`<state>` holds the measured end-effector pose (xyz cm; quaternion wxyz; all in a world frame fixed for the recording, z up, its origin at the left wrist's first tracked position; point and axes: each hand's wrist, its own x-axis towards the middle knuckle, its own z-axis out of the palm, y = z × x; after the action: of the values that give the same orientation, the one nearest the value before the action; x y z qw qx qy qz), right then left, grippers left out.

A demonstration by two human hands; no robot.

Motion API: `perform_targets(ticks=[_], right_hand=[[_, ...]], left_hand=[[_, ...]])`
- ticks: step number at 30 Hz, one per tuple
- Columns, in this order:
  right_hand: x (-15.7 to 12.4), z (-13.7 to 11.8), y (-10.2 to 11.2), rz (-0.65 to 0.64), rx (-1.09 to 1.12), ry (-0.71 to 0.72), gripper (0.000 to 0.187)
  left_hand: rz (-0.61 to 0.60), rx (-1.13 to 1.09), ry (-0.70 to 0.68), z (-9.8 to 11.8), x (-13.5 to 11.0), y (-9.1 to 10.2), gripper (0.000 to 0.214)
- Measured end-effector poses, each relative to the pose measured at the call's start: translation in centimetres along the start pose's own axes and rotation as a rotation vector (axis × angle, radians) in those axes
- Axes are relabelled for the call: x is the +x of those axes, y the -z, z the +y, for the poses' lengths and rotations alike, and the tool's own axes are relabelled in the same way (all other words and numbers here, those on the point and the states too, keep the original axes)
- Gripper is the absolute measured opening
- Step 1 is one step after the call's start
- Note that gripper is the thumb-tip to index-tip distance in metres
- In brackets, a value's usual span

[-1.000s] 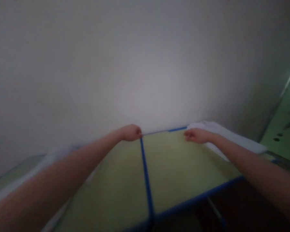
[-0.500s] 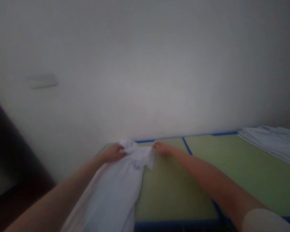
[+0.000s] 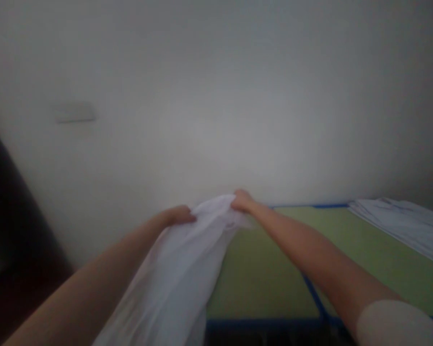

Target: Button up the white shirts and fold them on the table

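A white cloth garment hangs from both hands and runs down toward me past the lower edge of the view. Its exact kind is hard to tell in the blur. My left hand is closed on its upper left edge. At the upper right corner, my right hand pinches the fabric, held a little higher than the left. The cloth stretches between the two hands, and loose folds droop beside the right one.
Below lies a green table top with blue edging, set against a pale wall. White folded cloths lie stacked at its right. A switch plate is on the wall, and something dark stands at far left.
Both hands have risen with the cloth, the right one more. The fabric between them is spread smoother and has shifted slightly to the right.
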<state>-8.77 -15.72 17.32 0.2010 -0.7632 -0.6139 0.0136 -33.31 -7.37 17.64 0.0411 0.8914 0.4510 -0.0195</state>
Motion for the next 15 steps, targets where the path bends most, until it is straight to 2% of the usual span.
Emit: perform_targets(ticks=[4, 7, 9, 12, 15], right_hand=[[-1.1, 2.7, 4.9, 0.206, 0.009, -0.023, 0.035], [-2.3, 4.5, 8.4, 0.332, 0.004, -0.063, 0.036], [-3.2, 5.6, 11.0, 0.388, 0.001, -0.081, 0.035], [-5.1, 7.3, 15.8, 0.469, 0.003, -0.094, 0.039], [-7.5, 8.7, 21.5, 0.613, 0.018, -0.093, 0.043]], left_hand=[[0.087, -0.182, 0.039, 3.3, -0.4, 4.0, 0.043], [0.188, -0.399, 0.087, 7.3, -1.0, 7.4, 0.041], [0.268, -0.447, 0.103, 10.5, -1.6, 9.9, 0.040], [0.470, -0.344, 0.124, 15.6, -3.1, 14.3, 0.042], [0.707, -0.156, 0.165, 20.2, -5.2, 19.0, 0.048]])
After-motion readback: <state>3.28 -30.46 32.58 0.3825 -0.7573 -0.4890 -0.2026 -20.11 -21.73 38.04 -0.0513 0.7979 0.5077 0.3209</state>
